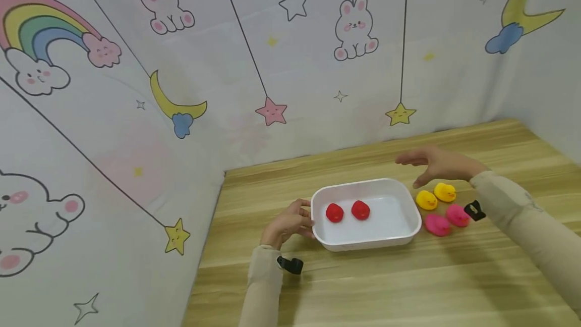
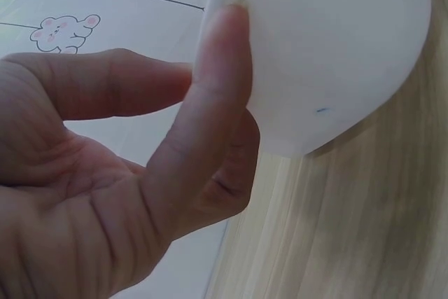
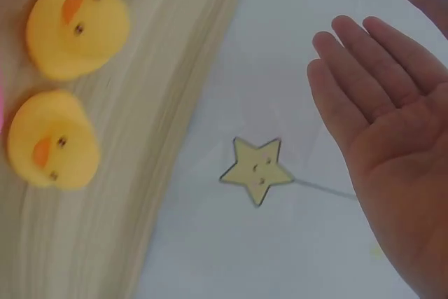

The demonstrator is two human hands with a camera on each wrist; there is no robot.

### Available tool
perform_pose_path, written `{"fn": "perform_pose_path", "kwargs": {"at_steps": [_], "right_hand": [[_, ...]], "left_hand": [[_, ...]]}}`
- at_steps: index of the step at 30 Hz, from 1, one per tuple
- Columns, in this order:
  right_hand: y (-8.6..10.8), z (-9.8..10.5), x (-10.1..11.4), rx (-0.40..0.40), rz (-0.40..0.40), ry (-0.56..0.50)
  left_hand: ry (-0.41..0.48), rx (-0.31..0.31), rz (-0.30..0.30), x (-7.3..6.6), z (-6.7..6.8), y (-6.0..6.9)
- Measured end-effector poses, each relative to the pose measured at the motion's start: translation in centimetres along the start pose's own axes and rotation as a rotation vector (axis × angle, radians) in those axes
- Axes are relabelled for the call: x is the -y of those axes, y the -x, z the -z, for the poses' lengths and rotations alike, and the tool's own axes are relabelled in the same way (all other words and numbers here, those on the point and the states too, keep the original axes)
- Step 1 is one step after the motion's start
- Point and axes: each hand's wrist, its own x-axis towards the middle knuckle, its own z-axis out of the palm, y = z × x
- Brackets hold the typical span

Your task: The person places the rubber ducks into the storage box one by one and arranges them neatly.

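A white tray [image 1: 395, 216] with rounded corners sits on the table, holding two small rounded red toys, a left one [image 1: 334, 213] and a right one [image 1: 360, 210]. My left hand [image 1: 290, 222] is at the tray's left end and pinches its rim, as the left wrist view shows from close by. Above and behind two yellow rubber ducks [image 1: 426, 200] [image 2: 343, 47] hovers my right hand [image 1: 442, 164], fingers straight and palm bare in the right wrist view. Two pink rubber ducks [image 1: 438, 225] stand in front of the yellow ones, beside the tray's right end.
The wood-grain table [image 1: 363, 281] meets a white cloth backdrop [image 1: 308, 74] at its back and left. Bunnies, stars and moons are printed on the cloth. A black wrist strap [image 1: 290, 265] is on the left sleeve, another strap [image 1: 474, 210] on the right.
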Motion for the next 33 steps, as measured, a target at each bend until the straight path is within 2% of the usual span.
{"fn": "perform_pose_path", "kwargs": {"at_steps": [7,17,20,23,26,30,33], "right_hand": [[2.0,1.0,-2.9,-0.037,-0.031,-0.055],[5.0,1.7,-7.8,-0.108,-0.086,-0.245],[5.4,1.4,-9.6,-0.133,-0.117,-0.266],[5.6,1.0,-11.1,-0.160,-0.132,-0.242],[5.6,0.7,-12.3,-0.163,-0.125,-0.168],[5.3,0.3,-13.3,-0.122,-0.092,-0.084],[4.9,0.1,-13.3,-0.078,-0.095,-0.079]], "left_hand": [[0.005,0.005,0.009,0.2,0.6,0.1],[0.032,0.014,0.015,0.3,0.4,-0.2],[0.033,0.014,0.016,0.2,0.4,-0.2],[0.032,0.011,0.013,0.1,0.4,-0.1],[0.031,0.010,0.015,-0.1,0.4,-0.2],[0.036,0.012,0.019,-0.1,0.4,-0.3],[0.042,0.013,0.025,0.0,0.3,-0.4]]}}
